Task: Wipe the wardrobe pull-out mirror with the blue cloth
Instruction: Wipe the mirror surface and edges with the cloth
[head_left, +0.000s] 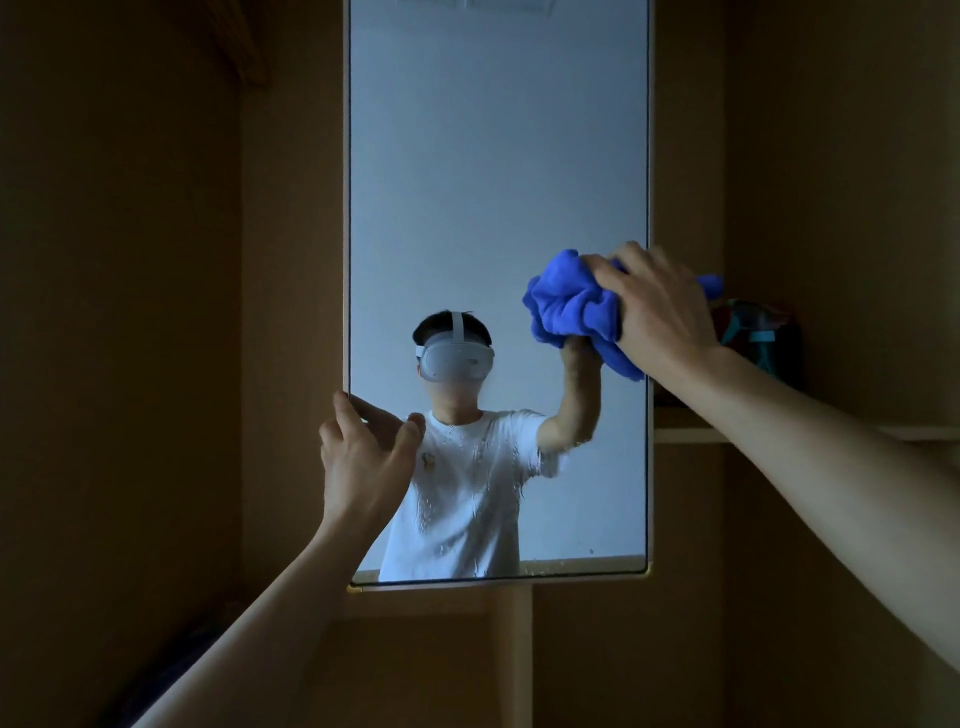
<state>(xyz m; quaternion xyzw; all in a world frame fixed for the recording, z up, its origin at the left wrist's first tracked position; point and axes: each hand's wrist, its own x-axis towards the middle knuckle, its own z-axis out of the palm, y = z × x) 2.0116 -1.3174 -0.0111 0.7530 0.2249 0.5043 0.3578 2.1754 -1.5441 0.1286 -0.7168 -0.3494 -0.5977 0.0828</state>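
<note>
Tall upright mirror (498, 182), pale frame, droplets perhaps on lower glass; bunched blue cloth (566, 306) against right edge.

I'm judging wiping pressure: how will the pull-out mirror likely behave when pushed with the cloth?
The mirror probably swings or wobbles if pushed: it is a tall thin panel, and the left hand grips its left edge, seemingly steadying it. Its smooth glass, beaded with droplets low down, should let the blue cloth bunched in the right hand glide easily.
</note>
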